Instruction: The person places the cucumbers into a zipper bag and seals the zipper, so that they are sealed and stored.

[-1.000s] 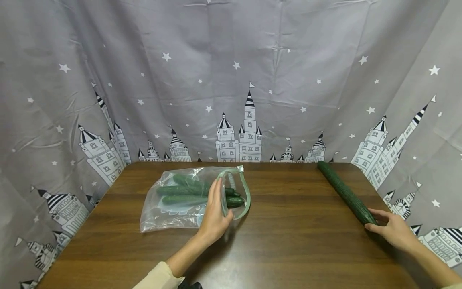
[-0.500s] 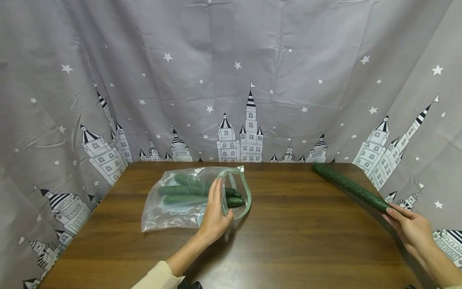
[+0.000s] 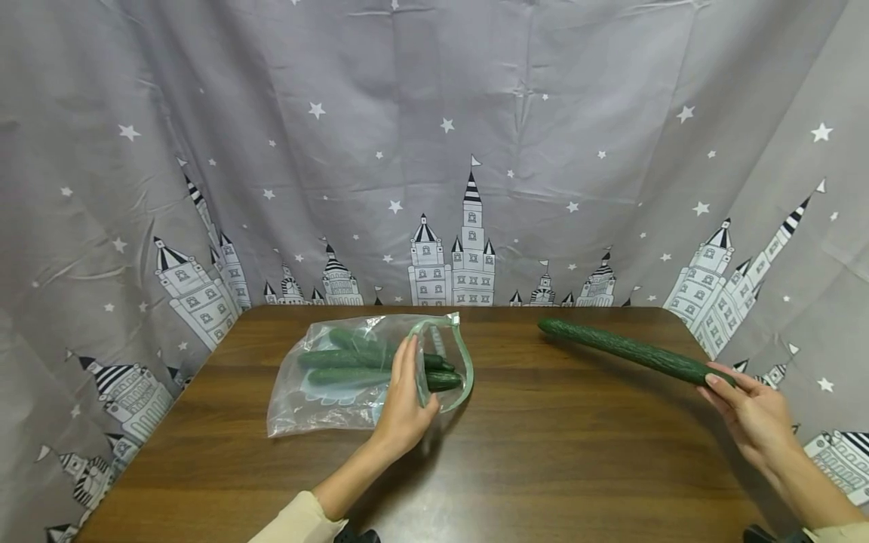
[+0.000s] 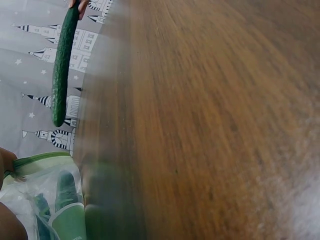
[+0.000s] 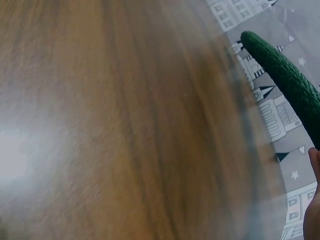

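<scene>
A clear plastic zip bag (image 3: 292,407) with a green rim and a white slider lies on the left half of the table, several cucumbers (image 3: 346,358) inside it. Its mouth gapes to the right. At that mouth my left hand (image 3: 402,411) holds the near side of the rim between thumb and fingers. My right hand (image 3: 756,411) grips one end of a long dark green cucumber (image 3: 624,347) on the right. This cucumber slants up over the table, its free end pointing left toward the bag. Both the cucumber (image 4: 62,65) and the bag's mouth (image 4: 42,159) show in the left wrist view.
The brown wooden table (image 3: 543,467) ends at the back against a grey curtain (image 3: 577,136) printed with castles and stars. More curtain hangs along both sides. A stretch of table lies between the bag and the right hand.
My right hand has lifted the cucumber and swung its far end leftward, so it now lies more crosswise. The left hand and the bag have stayed in place.
</scene>
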### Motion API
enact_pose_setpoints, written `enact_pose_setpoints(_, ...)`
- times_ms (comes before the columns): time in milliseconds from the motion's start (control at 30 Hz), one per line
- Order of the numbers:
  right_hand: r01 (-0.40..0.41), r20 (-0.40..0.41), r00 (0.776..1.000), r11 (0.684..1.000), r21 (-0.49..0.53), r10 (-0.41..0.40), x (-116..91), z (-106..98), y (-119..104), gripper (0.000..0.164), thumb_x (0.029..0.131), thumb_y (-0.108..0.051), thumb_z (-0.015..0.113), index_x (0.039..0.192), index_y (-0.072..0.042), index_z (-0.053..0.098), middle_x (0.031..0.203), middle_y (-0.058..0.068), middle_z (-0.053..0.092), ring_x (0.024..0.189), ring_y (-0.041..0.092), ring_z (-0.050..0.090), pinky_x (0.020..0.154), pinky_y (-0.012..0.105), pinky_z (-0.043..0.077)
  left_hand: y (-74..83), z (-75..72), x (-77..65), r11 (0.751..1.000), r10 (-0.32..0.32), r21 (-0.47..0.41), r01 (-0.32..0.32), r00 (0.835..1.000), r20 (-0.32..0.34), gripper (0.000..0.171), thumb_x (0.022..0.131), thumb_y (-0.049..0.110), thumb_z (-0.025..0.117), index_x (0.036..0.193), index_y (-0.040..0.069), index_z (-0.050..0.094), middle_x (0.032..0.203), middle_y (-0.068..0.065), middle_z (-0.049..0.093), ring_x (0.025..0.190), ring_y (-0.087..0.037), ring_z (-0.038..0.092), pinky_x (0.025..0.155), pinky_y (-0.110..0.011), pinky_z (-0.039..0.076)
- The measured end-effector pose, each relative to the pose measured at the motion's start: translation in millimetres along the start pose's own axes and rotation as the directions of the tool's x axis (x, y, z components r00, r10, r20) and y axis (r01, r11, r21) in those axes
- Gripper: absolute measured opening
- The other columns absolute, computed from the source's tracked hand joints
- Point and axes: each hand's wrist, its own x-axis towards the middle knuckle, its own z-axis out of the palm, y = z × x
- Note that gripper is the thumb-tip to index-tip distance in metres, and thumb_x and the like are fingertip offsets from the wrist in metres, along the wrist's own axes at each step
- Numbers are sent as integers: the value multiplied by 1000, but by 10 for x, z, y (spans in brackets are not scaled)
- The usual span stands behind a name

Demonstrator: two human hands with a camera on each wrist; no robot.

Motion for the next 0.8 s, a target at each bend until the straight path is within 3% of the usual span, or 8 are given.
enact_pose_setpoints(633, -3, 132, 991, 999, 41, -2, 189, 289, -61, 35, 99, 22, 43, 113, 12, 72, 112, 16, 71, 99, 29, 74, 90, 34, 57, 7, 26, 24, 999, 38, 19, -38, 999, -21, 108, 71, -18, 72, 162, -2, 17, 165, -25, 17, 146, -43, 32, 116, -51, 36)
enact_pose_setpoints(800, 6, 169, 986, 1000, 1, -6, 203, 369, -50, 35, 98, 23, 43, 114, 12, 73, 113, 15, 70, 99, 29, 74, 89, 34, 58, 22, 36, 22, 999, 42, 29, -41, 999, -33, 108, 70, -18, 73, 162, -2, 18, 165, -24, 18, 145, -43, 33, 115, -50, 36)
